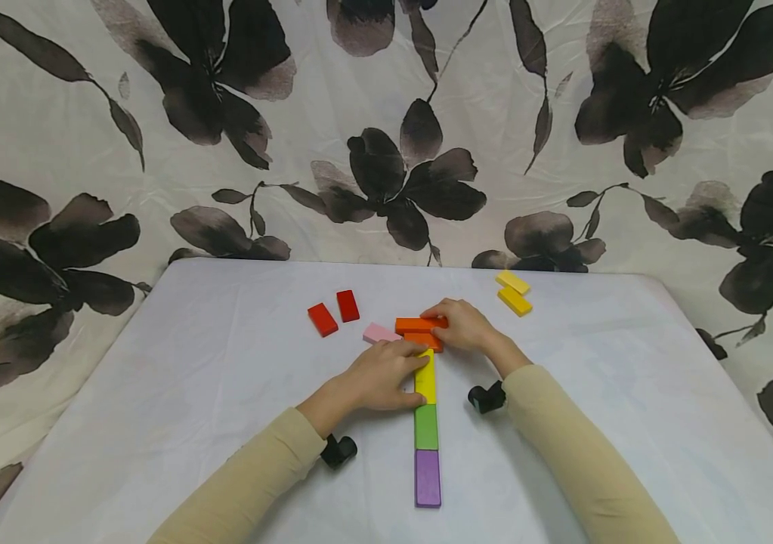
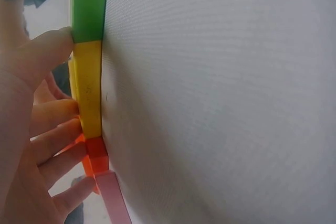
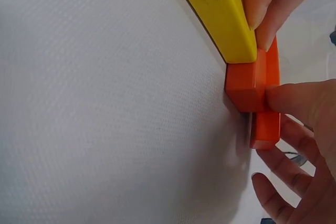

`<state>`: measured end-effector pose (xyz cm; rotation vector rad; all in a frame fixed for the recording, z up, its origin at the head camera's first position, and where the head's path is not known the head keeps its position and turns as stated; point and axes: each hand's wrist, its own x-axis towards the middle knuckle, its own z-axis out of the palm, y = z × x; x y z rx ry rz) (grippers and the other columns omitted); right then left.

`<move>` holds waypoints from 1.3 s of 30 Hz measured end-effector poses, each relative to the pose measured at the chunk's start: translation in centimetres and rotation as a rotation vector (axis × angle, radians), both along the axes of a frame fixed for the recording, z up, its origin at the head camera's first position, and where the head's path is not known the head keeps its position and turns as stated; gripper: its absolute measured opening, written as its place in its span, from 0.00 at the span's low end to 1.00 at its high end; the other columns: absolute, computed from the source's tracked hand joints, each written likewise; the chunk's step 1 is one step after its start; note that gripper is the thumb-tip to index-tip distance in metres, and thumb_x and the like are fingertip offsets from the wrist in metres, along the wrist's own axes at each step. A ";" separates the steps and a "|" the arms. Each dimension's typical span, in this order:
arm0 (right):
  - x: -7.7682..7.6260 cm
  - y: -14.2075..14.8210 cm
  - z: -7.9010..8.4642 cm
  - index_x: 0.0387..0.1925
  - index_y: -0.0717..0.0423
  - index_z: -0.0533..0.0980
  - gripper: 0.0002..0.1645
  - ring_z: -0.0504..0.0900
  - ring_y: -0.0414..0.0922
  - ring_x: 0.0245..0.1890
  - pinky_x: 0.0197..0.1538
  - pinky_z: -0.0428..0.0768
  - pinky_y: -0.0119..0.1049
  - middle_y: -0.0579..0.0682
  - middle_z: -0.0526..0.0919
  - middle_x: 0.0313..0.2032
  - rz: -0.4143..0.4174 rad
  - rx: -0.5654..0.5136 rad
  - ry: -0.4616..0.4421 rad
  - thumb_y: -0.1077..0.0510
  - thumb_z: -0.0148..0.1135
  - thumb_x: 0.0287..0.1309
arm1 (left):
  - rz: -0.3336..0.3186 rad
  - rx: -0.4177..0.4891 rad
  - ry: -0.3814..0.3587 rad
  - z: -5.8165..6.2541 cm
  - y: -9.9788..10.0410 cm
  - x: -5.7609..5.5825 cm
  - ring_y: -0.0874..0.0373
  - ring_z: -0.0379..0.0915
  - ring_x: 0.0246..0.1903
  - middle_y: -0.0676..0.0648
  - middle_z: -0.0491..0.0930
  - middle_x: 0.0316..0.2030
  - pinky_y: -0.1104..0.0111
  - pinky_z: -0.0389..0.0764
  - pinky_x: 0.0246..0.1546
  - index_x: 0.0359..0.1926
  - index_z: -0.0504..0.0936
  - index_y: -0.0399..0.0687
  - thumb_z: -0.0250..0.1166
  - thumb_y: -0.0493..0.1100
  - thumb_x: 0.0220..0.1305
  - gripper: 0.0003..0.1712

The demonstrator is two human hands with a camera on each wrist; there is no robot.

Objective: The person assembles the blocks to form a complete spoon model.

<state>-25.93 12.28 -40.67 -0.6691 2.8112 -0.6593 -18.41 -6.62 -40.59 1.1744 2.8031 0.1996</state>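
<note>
Beyond the left hand and to its left, two red blocks (image 1: 323,320) lie apart from each other. A black device (image 1: 340,452) sits under the left wrist. The left hand (image 1: 379,374) rests with fingers spread along the yellow block (image 1: 427,385), thumb by the seam with the green block (image 1: 426,427). The pink block (image 1: 381,332) lies just beyond that hand. Between the hands, a column runs toward the person: yellow, green, then the purple block (image 1: 428,478). At its far end two orange blocks lie crosswise, touching; the right hand (image 1: 464,325) pinches the far orange block (image 1: 409,325) between thumb and fingers. Beyond the right hand and to its right, two yellow blocks (image 1: 514,301) lie close together.
</note>
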 end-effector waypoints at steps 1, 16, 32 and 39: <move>0.0 0.0 0.0 0.51 0.54 0.77 0.19 0.74 0.49 0.45 0.54 0.73 0.45 0.53 0.78 0.47 0.000 -0.002 -0.006 0.60 0.58 0.57 | 0.000 -0.001 0.001 0.0 0.0 0.0 0.54 0.61 0.62 0.49 0.67 0.62 0.58 0.64 0.61 0.61 0.72 0.48 0.62 0.60 0.54 0.36; 0.0 0.3 0.0 0.53 0.54 0.76 0.20 0.74 0.49 0.46 0.56 0.72 0.46 0.55 0.77 0.49 0.029 -0.031 -0.041 0.61 0.57 0.58 | 0.002 -0.014 0.000 -0.1 0.0 0.0 0.55 0.61 0.62 0.49 0.66 0.63 0.59 0.64 0.61 0.61 0.71 0.49 0.62 0.61 0.54 0.37; 0.1 0.6 -0.1 0.55 0.52 0.75 0.21 0.73 0.49 0.47 0.57 0.72 0.46 0.55 0.76 0.48 0.040 -0.055 -0.069 0.63 0.55 0.58 | 0.003 -0.006 -0.009 -0.1 0.0 -0.1 0.54 0.62 0.61 0.48 0.67 0.62 0.59 0.65 0.61 0.61 0.72 0.49 0.62 0.61 0.54 0.36; 0.0 0.7 -0.2 0.54 0.52 0.75 0.21 0.73 0.50 0.48 0.58 0.71 0.48 0.55 0.76 0.49 0.035 -0.057 -0.070 0.65 0.54 0.59 | 0.009 -0.001 -0.020 -0.1 0.0 0.0 0.54 0.62 0.61 0.48 0.67 0.62 0.58 0.65 0.61 0.61 0.72 0.49 0.62 0.61 0.54 0.36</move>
